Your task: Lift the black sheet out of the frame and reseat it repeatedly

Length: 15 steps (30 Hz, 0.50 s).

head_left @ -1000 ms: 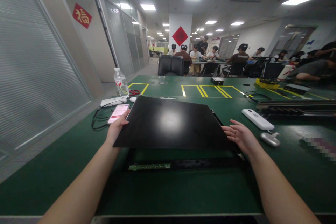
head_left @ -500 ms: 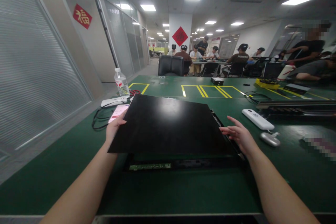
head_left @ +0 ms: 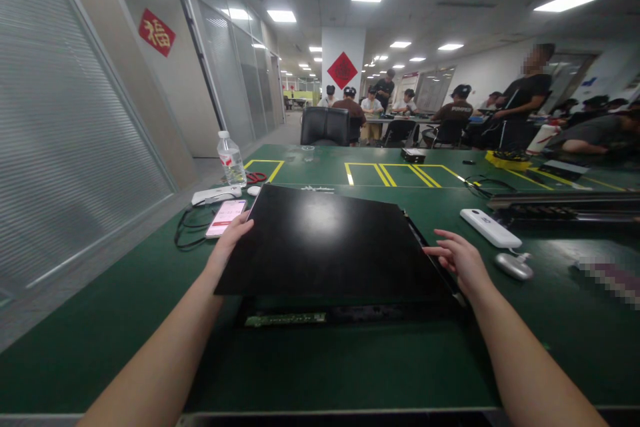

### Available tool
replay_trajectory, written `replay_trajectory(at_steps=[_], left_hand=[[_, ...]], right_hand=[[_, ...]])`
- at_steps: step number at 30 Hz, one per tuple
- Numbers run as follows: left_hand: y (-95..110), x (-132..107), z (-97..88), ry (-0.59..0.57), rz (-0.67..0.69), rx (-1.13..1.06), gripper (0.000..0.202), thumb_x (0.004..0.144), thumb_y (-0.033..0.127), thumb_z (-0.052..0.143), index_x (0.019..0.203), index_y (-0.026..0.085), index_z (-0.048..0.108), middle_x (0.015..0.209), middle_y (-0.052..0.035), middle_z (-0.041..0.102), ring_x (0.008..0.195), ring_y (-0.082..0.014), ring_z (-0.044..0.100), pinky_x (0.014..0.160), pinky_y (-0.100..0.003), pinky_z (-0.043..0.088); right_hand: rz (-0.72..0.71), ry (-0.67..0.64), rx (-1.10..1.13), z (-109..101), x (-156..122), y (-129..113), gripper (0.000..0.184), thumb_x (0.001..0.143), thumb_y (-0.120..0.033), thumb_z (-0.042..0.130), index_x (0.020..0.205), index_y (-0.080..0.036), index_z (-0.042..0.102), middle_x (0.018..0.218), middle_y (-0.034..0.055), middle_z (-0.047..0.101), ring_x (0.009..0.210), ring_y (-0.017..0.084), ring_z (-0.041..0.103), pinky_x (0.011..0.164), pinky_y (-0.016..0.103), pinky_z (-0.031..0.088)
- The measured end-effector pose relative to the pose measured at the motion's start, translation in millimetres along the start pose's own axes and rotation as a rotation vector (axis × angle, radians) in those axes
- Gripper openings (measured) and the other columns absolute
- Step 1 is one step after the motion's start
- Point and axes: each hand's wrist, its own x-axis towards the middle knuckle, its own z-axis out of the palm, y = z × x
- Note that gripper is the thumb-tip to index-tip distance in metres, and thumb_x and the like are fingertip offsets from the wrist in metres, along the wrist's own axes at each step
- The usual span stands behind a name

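A flat, glossy black screen panel [head_left: 325, 247] lies tilted above a black frame, its left side raised. My left hand [head_left: 230, 240] is closed on the panel's left edge, with part of the fingers hidden behind it. My right hand [head_left: 460, 260] is open at the right side, fingers stretched toward the panel's right edge; whether the fingertips touch it I cannot tell. Below the panel's near edge shows the dark frame [head_left: 390, 312] with a green circuit board strip [head_left: 285, 319]. The frame's right rail [head_left: 425, 243] runs beside my right fingers.
On the green table [head_left: 340, 367], a phone [head_left: 227, 219], white power bank [head_left: 215, 196], cable and water bottle [head_left: 231, 160] stand left. Red-handled scissors [head_left: 257, 177] lie behind. To the right are another white power bank [head_left: 490, 228], a silver mouse-shaped device [head_left: 515, 265] and long dark rails [head_left: 575, 207].
The panel and my left hand have shifted slightly right, and the panel's raised left side sits a bit lower. My right hand has moved little. A standing person at the back right has moved left.
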Motion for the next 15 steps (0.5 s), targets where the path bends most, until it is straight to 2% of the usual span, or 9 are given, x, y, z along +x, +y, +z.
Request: replay_trajectory(at_steps=[3,5,10,15], left_hand=[[-6,19,-10.5,-0.017,-0.105,-0.006,0.052,0.036,0.029,0.090,0.085,0.016,0.076,0.086,-0.0098,0.078,0.105,-0.0397,0.067,0.085,-0.040,0.057],[-10,26,-15.3,-0.012,-0.147,-0.016,0.052,0.036,0.025,0.089,0.086,0.016,0.076,0.087,-0.0099,0.078,0.105,-0.0391,0.067,0.084,-0.040,0.057],[-15,27,-18.5,0.000,-0.176,-0.018,0.054,0.037,0.022,0.088,0.089,0.015,0.076,0.085,-0.0098,0.078,0.103,-0.0394,0.068,0.083,-0.040,0.057],[-15,23,-16.9,-0.019,-0.143,0.002,0.055,0.035,0.028,0.090,0.087,0.016,0.077,0.084,-0.0074,0.078,0.092,-0.0357,0.071,0.080,-0.039,0.057]], right_hand=[[-0.008,0.010,-0.027,2,-1,-1,0.051,0.066,-0.022,0.062,0.116,-0.012,0.062,0.064,0.0106,0.071,0.041,0.009,0.047,0.042,0.018,0.032],[-0.013,0.012,-0.036,2,-2,-1,0.049,0.067,-0.023,0.062,0.115,-0.011,0.062,0.063,0.0104,0.070,0.040,0.009,0.046,0.041,0.019,0.031],[-0.028,0.030,-0.046,2,-1,-1,0.043,0.068,-0.023,0.060,0.110,-0.012,0.062,0.064,0.0110,0.070,0.044,0.012,0.053,0.041,0.019,0.031],[-0.024,0.037,-0.057,2,0,1,0.038,0.069,-0.025,0.060,0.105,-0.013,0.062,0.062,0.0097,0.070,0.040,0.010,0.048,0.041,0.019,0.032]])
